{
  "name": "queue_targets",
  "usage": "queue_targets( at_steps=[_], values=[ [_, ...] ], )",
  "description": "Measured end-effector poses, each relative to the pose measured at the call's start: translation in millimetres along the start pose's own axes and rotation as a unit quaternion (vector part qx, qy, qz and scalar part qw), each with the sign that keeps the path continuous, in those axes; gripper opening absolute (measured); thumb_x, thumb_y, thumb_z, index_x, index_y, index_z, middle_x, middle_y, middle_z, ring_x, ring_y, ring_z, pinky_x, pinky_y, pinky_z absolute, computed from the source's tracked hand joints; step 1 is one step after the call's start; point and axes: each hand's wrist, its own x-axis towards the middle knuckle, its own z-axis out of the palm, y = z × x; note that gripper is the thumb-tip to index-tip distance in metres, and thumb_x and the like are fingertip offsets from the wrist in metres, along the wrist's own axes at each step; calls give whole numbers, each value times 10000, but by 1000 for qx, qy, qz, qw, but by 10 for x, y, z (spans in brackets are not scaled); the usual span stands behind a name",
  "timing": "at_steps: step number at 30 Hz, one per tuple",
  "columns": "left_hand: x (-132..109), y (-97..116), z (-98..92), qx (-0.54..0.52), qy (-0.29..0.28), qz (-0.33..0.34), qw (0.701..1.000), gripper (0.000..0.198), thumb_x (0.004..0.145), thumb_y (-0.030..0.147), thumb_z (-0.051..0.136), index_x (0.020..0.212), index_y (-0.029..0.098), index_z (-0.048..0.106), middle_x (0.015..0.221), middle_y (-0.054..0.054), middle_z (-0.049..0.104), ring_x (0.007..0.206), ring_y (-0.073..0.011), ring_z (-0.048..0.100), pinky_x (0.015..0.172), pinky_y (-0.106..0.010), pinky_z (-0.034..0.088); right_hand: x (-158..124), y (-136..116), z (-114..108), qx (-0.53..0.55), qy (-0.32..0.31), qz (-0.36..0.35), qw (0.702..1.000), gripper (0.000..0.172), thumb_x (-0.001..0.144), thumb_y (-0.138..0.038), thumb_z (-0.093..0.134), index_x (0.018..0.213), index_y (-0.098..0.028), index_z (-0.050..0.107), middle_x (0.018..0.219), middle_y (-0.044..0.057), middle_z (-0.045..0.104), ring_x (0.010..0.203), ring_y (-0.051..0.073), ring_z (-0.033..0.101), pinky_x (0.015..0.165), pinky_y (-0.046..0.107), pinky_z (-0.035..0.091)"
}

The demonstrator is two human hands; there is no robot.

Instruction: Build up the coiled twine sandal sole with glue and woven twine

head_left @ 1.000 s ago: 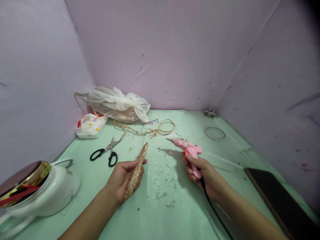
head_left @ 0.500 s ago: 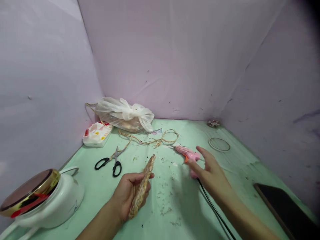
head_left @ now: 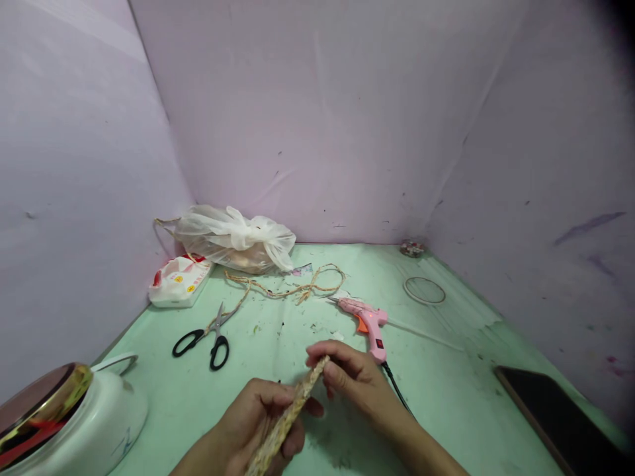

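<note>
Low in the middle of the view, over the pale green table, a straw-coloured braided strip is held between two hands. Its long axis slants from the bottom edge, where the near end is lost to sight, up and rightward to a narrow tip. That tip lies at the right hand, the nearer of the two to it; the left hand is lower down. The left fingers are clamped round the strip, thumb uppermost. The right thumb and fingers are bent about the tip; whether they pinch it or merely touch it, I cannot tell.

Just beyond the right hand lies a pink glue gun, nozzle leftward, a pale stick jutting from its back. Scissors lie part open to the left, near a twisted cord that loops across the table.

As for containers, a knotted translucent bag at the back holds something tan, hard to make out. Beside it sits a white carton, contents hidden. At near left, a white vessel carries a gold-rimmed piece and something red at its mouth. By the far right corner, a small tub seems to hold mixed bits.
</note>
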Motion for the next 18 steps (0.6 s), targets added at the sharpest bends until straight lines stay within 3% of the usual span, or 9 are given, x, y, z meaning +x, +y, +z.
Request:
queue_targets(
  at_steps=[2, 5, 7, 9, 11, 13, 16, 18],
  values=[
    [-28, 29, 14, 33, 28, -16, 999, 362, 772, 323, 406, 886, 70, 638, 488, -105, 636, 298, -150, 523, 271, -194, 343, -1, 1, -11, -29, 44, -12, 999, 279, 701, -433, 631, 783, -167, 648, 651, -5, 546, 555, 105, 466, 535, 232, 397],
    [-147, 131, 26, 55, 110, 143, 982, 399, 776, 402, 464, 916, 74, 643, 792, -142, 702, 657, -201, 656, 571, -270, 506, 15, 36, -31, -73, 137, -11, 988, 254, 733, -417, 586, 748, -164, 611, 630, -9, 532, 531, 107, 450, 496, 219, 400],
    [-235, 207, 13, 124, 186, 268, 937, 389, 730, 406, 548, 949, 100, 646, 947, -113, 690, 854, -211, 625, 737, -282, 480, 27, 79, -41, -95, 171, 2, 981, 266, 752, -423, 547, 756, -162, 596, 644, -3, 528, 521, 111, 440, 456, 214, 395],
    [-295, 252, -1, 258, 235, 329, 877, 396, 645, 368, 644, 957, 124, 648, 945, -82, 688, 883, -222, 597, 762, -278, 449, 32, 121, -45, -113, 173, 16, 978, 281, 763, -431, 518, 774, -159, 589, 651, 2, 523, 523, 119, 439, 430, 213, 387],
    [-312, 252, 2, 388, 268, 335, 816, 319, 594, 286, 673, 869, 125, 663, 824, -60, 688, 798, -217, 591, 716, -273, 435, 28, 154, -44, -141, 157, 22, 977, 291, 771, -434, 498, 777, -159, 592, 653, 7, 535, 531, 126, 447, 438, 219, 384],
    [-293, 218, 21, 461, 295, 320, 773, 149, 621, 216, 613, 730, 124, 655, 704, -40, 657, 718, -197, 575, 660, -260, 419, 22, 178, -41, -183, 135, 15, 974, 291, 772, -430, 498, 756, -161, 608, 651, 12, 565, 553, 137, 474, 489, 233, 393],
    [-238, 154, 39, 499, 306, 318, 746, 103, 633, 168, 562, 693, 141, 642, 666, -15, 629, 688, -178, 560, 625, -241, 400, 19, 202, -43, -219, 110, 5, 970, 304, 750, -450, 523, 744, -172, 645, 661, 25, 617, 601, 165, 521, 551, 254, 404],
    [-212, 119, 31, 518, 303, 332, 728, 122, 631, 162, 568, 721, 158, 652, 714, -12, 629, 707, -174, 559, 633, -235, 391, 17, 200, -53, -233, 128, 12, 964, 323, 720, -482, 552, 781, -188, 672, 671, 29, 637, 586, 173, 521, 554, 271, 405]
  ],
)
